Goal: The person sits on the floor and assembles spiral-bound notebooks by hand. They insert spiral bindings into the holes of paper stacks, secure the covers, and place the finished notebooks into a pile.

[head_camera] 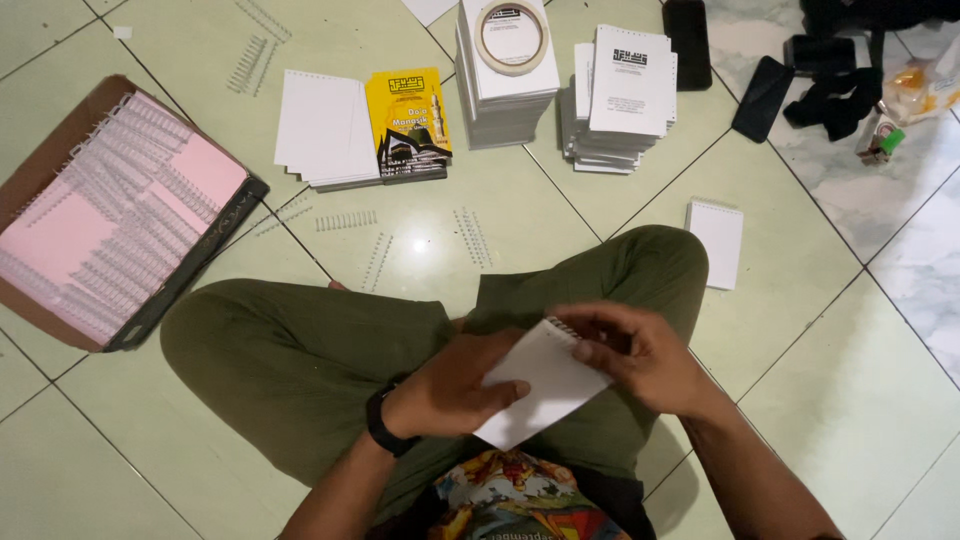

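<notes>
Person sat cross-legged on a pale green tiled floor (600,190), in olive trousers, both hands over the lap. Left hand (450,385), black watch at the wrist, lay flat across a small white spiral-bound booklet (545,385), fingers (500,392) spread narrow and pressing its cover down. Right hand (640,355) gripped the booklet's top edge, thumb and fingertips pinched close at the wire coil (562,328). Booklet sat tilted on the lap, touching both hands.

Step judged: seating or closing the coil along the punched edge of one booklet; binding looked mostly on, not possible to tell if fully closed. Next move likely called for a steady hold with the left hand while the right worked along the coil, keeping pages aligned so no loop missed a hole.

Around: a brown cardboard box (30,190) at left held pink sheets and rows of white wire coils. Loose white coils (346,220) lay on the tiles ahead of the knees. Farther out, a pile of white punched sheets (320,125) with a yellow cover (408,115) beside it, a tall white stack topped by a roll of tape (511,36), another white booklet stack (620,95). One finished white booklet (717,243) lay just beside the right knee. Dark phones (763,95) well apart at upper right.
</notes>
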